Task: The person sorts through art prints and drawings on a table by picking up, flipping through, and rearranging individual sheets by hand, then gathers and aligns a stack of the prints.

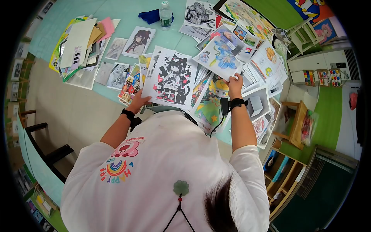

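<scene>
Bare tabletop (125,14) opens a lane between the paper stack (80,42) and the blue cloth (150,16), where a water bottle (165,17) stands upright; nearer, the print (172,79) in my left hand (139,102) screens the middle, and heaped drawings (269,66) crowd the flower sheet (221,56) in my right hand (235,86).

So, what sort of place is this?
Probably an art classroom or studio: pictures on paper cover much of the pale green table, what look like paint sets sit off to the right, with a likely chalkboard lower down.
</scene>
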`<action>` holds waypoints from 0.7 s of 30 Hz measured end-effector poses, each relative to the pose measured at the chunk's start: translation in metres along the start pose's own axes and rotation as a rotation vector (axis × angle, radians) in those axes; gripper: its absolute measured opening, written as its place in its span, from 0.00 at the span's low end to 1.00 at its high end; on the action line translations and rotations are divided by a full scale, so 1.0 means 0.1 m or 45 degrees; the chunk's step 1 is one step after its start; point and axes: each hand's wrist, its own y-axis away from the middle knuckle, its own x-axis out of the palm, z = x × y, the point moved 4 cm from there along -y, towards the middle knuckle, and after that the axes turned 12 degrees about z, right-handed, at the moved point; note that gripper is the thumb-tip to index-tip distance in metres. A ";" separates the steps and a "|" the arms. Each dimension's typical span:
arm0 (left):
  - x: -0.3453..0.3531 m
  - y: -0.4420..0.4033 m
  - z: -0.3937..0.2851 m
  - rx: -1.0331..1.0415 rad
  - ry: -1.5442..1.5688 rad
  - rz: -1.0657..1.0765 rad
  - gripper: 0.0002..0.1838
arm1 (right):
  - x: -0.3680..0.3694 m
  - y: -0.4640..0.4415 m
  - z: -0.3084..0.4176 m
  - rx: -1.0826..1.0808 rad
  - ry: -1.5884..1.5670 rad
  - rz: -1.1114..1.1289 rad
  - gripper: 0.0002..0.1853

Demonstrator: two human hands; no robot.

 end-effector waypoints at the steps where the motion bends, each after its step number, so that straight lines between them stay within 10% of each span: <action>1: 0.01 0.01 -0.01 0.003 -0.008 0.003 0.26 | 0.01 -0.04 0.01 -0.004 -0.084 0.044 0.21; 8: 0.00 0.03 -0.02 -0.001 -0.073 -0.027 0.26 | 0.01 -0.11 -0.17 0.093 -0.255 0.125 0.40; 11: 0.04 0.07 -0.07 -0.019 -0.088 -0.040 0.27 | 0.10 0.01 -0.40 0.415 0.312 0.216 0.37; 21: -0.04 0.01 0.08 -0.038 -0.017 -0.025 0.20 | 0.87 0.63 -0.47 0.891 0.191 0.912 0.18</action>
